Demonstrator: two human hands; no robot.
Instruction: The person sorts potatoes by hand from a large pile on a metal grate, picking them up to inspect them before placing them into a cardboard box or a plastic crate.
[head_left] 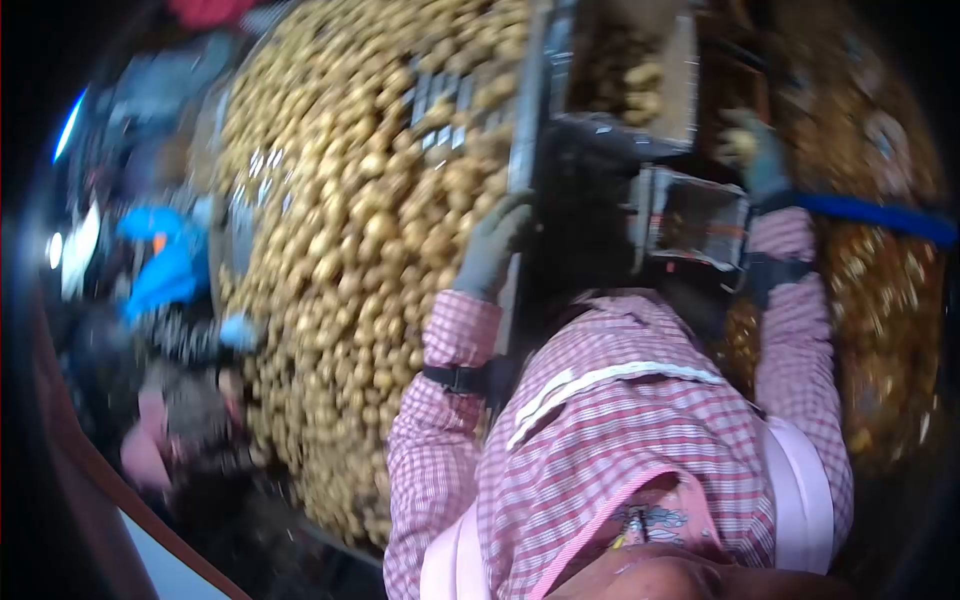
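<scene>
My left hand (497, 240), in a grey glove, is at the metal rail (525, 130) beside a wide bed of potatoes (350, 230). Its fingers curl over the top of the rail. Out to the right, my gloved right hand (765, 170) is closed around a pale yellow potato (740, 143), smeared by motion. Just below and left of that hand is a small metal-framed opening (697, 220). A box-like bin (680, 85) with some potatoes in it lies further up.
A blue bar (880, 217) runs to the right from near my right wrist. Brown, wet-looking material (880, 330) lies along the right side. Across the potato bed, other people work, one with a blue garment (165, 255) and one with pink headwear (150, 440).
</scene>
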